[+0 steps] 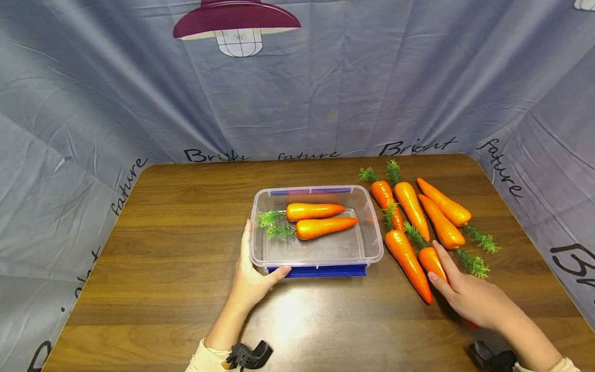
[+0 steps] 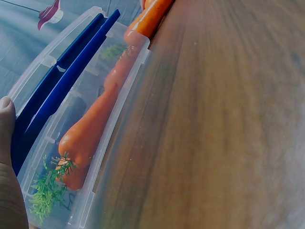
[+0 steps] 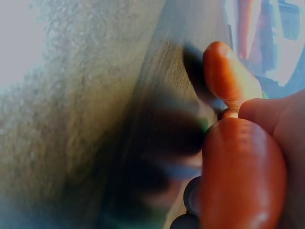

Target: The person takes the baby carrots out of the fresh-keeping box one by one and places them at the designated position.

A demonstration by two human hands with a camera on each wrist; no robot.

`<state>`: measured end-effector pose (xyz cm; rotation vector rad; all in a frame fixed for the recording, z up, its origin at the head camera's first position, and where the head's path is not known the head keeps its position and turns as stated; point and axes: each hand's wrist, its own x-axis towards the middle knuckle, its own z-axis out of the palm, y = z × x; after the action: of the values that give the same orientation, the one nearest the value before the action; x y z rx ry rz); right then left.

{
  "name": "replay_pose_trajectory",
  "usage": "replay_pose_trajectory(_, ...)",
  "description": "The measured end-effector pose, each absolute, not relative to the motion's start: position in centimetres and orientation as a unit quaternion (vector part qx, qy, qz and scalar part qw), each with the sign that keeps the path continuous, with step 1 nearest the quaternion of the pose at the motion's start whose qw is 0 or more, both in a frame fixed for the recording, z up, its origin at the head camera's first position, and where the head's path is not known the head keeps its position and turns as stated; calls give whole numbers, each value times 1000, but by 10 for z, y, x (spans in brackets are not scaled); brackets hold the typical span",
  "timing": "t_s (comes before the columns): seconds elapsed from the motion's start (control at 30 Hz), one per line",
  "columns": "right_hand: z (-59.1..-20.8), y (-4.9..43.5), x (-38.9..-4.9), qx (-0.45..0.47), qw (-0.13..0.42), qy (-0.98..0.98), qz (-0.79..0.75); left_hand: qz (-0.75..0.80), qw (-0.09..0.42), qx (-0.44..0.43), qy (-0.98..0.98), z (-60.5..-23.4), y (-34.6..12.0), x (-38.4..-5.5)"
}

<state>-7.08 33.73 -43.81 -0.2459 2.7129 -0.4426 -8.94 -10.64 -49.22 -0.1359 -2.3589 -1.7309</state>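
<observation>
A clear plastic box (image 1: 316, 253) with blue latches stands at the middle of the table. Two orange carrots (image 1: 325, 228) with green leafy tops lie side by side in it, tips to the right. At the box's front left corner, my left hand (image 1: 253, 284) grips it, thumb on the front near the blue latch (image 2: 71, 71) and fingers along the left wall. To the right, my right hand (image 1: 474, 297) holds a carrot (image 1: 431, 262) between thumb and fingers, low over the table; the hand hides much of it. Close up, this carrot (image 3: 243, 171) fills the right wrist view's lower part.
Several more carrots lie right of the box, among them one at the front (image 1: 408, 263) beside my right hand and one at the far right (image 1: 443, 202). The wooden table (image 1: 176, 248) is bounded by a grey-blue printed curtain (image 1: 325, 103) behind and at both sides.
</observation>
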Motion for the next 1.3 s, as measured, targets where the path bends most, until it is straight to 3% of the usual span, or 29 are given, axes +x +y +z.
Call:
replay_pose_trajectory(0.33,-444,337,-76,-89,205,963,-152,-590,104,-43,-800,-492,-106,-89)
replay_pose_trajectory(0.73,-447,326,-75,-85,144,983,-81,-586,107,-43,-802,-492,-107,-88)
replay_pose_trajectory(1.03,-437,330,-78,-56,179,980,-62,-584,100,-37,-805,-492,-106,-88)
replay_pose_trajectory(1.17,-427,331,-76,-50,150,986,-48,-588,100,-43,-802,-492,-105,-89)
replay_pose_trajectory(1.3,-410,323,-80,-64,79,994,-50,-588,108,-46,-801,-493,-106,-90)
